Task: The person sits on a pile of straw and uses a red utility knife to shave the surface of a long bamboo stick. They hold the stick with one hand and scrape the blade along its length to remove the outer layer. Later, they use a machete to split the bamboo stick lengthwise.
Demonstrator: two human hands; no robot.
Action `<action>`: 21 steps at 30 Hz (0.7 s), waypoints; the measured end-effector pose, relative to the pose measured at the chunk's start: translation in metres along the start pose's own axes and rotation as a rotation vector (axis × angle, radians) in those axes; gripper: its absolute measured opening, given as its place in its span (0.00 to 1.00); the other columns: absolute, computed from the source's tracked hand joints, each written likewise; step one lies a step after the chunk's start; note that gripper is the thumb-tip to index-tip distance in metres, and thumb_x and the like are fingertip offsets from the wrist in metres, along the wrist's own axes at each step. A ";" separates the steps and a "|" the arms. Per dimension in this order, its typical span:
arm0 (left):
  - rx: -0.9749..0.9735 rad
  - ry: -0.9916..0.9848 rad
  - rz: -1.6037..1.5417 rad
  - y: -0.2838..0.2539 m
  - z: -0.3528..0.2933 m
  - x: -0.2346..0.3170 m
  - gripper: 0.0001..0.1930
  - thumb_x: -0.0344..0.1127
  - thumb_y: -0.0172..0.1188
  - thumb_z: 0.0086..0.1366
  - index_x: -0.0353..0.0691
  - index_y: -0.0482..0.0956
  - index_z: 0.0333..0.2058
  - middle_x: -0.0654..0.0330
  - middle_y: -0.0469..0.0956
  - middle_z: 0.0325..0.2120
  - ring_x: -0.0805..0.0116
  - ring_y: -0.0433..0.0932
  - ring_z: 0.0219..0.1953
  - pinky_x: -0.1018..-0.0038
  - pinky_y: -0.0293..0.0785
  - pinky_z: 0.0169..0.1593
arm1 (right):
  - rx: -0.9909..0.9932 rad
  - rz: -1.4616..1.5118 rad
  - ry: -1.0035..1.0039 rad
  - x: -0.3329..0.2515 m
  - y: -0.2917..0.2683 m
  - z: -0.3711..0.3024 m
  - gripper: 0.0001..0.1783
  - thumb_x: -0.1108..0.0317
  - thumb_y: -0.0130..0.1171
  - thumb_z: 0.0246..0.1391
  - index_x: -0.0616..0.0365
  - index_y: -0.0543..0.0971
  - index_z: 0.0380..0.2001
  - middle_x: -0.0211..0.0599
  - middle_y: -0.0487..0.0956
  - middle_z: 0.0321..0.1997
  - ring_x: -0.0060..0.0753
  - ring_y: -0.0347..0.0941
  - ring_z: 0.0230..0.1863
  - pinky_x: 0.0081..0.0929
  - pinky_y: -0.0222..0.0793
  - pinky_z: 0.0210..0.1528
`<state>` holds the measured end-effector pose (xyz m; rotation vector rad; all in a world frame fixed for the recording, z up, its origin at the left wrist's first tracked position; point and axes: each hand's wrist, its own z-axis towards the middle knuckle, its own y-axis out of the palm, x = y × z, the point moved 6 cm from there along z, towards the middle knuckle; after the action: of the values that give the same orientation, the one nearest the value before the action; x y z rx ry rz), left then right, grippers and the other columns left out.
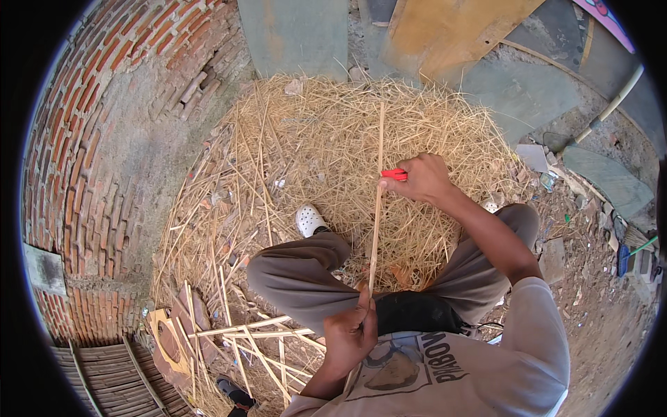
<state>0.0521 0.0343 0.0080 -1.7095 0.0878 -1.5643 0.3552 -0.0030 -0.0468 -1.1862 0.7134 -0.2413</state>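
A long, thin, pale wooden strip [378, 208], possibly bamboo, runs away from me over the straw. My left hand [353, 328] is closed around its near end, close to my lap. Further along, my right hand [422, 178] grips a small red tool [394, 174] against the strip, thumb pressing on the strip's edge. Only the tool's red body shows; its working edge is hidden by the fingers and strip. A heap of dry straw-like shavings [326, 139] lies under the strip and between my bent legs.
Several split strips [260, 347] lie crossed at my left. A brick wall [90, 208] rises on the left, with a slatted bamboo panel [118, 379] below it. Boards [295, 35] lean behind the shavings. Rubble [590, 208] covers the right side. A dark sandal [233, 390] shows at lower left.
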 end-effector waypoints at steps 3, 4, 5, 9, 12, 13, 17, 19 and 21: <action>-0.005 0.037 0.009 0.000 -0.001 -0.001 0.15 0.20 0.59 0.57 0.27 0.80 0.44 0.48 0.67 0.12 0.66 0.67 0.09 0.75 0.64 0.18 | 0.011 -0.018 0.042 0.011 -0.003 0.004 0.43 0.20 0.49 0.43 0.53 0.80 0.13 0.38 0.71 0.09 0.40 0.74 0.16 0.36 0.66 0.18; -0.014 0.053 0.016 -0.001 -0.001 0.000 0.15 0.20 0.59 0.57 0.27 0.80 0.45 0.48 0.67 0.12 0.67 0.67 0.09 0.75 0.64 0.18 | 0.002 -0.032 0.043 0.010 -0.003 0.005 0.43 0.19 0.48 0.43 0.53 0.80 0.13 0.38 0.71 0.09 0.40 0.73 0.16 0.36 0.66 0.18; -0.024 0.069 0.024 -0.001 -0.001 0.000 0.16 0.20 0.59 0.57 0.27 0.79 0.45 0.49 0.67 0.12 0.67 0.67 0.09 0.75 0.65 0.18 | -0.008 -0.045 0.044 0.010 -0.004 0.005 0.43 0.19 0.48 0.43 0.53 0.80 0.13 0.38 0.71 0.09 0.40 0.73 0.16 0.36 0.66 0.18; -0.045 0.066 0.043 -0.001 -0.006 0.001 0.15 0.21 0.60 0.56 0.27 0.79 0.45 0.49 0.69 0.12 0.67 0.70 0.10 0.75 0.66 0.18 | 0.018 -0.010 0.107 0.023 -0.004 0.012 0.44 0.19 0.47 0.43 0.53 0.80 0.13 0.37 0.71 0.09 0.40 0.73 0.16 0.36 0.67 0.19; -0.055 0.080 0.002 -0.001 -0.012 0.002 0.15 0.21 0.60 0.56 0.27 0.80 0.44 0.50 0.70 0.12 0.66 0.72 0.11 0.75 0.66 0.19 | -0.002 -0.020 0.191 0.051 -0.004 0.022 0.44 0.19 0.46 0.44 0.54 0.80 0.14 0.37 0.72 0.10 0.39 0.74 0.17 0.36 0.68 0.20; -0.049 0.080 0.015 -0.002 -0.013 0.004 0.14 0.21 0.60 0.56 0.27 0.80 0.43 0.50 0.70 0.12 0.66 0.72 0.11 0.75 0.67 0.19 | 0.033 -0.039 0.184 0.053 -0.003 0.023 0.44 0.19 0.46 0.44 0.53 0.81 0.14 0.37 0.72 0.10 0.39 0.74 0.17 0.36 0.68 0.21; -0.071 0.080 0.067 -0.006 -0.014 0.013 0.14 0.21 0.61 0.56 0.27 0.80 0.43 0.51 0.71 0.12 0.67 0.73 0.11 0.75 0.67 0.19 | 0.025 -0.073 0.235 0.065 -0.009 0.031 0.45 0.18 0.43 0.44 0.53 0.81 0.15 0.38 0.73 0.11 0.40 0.75 0.18 0.37 0.69 0.22; -0.079 0.068 0.068 -0.007 -0.018 0.011 0.14 0.22 0.59 0.58 0.28 0.80 0.44 0.51 0.70 0.12 0.71 0.71 0.12 0.78 0.66 0.20 | 0.014 -0.076 0.265 0.070 -0.014 0.034 0.46 0.18 0.42 0.45 0.54 0.81 0.15 0.40 0.73 0.11 0.41 0.75 0.19 0.38 0.70 0.23; -0.096 0.052 0.073 -0.008 -0.021 0.009 0.13 0.22 0.59 0.59 0.29 0.80 0.44 0.51 0.69 0.11 0.73 0.70 0.12 0.79 0.65 0.20 | 0.049 -0.083 0.252 0.073 -0.015 0.034 0.47 0.18 0.42 0.45 0.55 0.82 0.16 0.41 0.74 0.12 0.42 0.76 0.20 0.39 0.70 0.25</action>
<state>0.0328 0.0242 0.0185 -1.7205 0.2523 -1.5728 0.4343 -0.0216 -0.0540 -1.1510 0.8728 -0.4816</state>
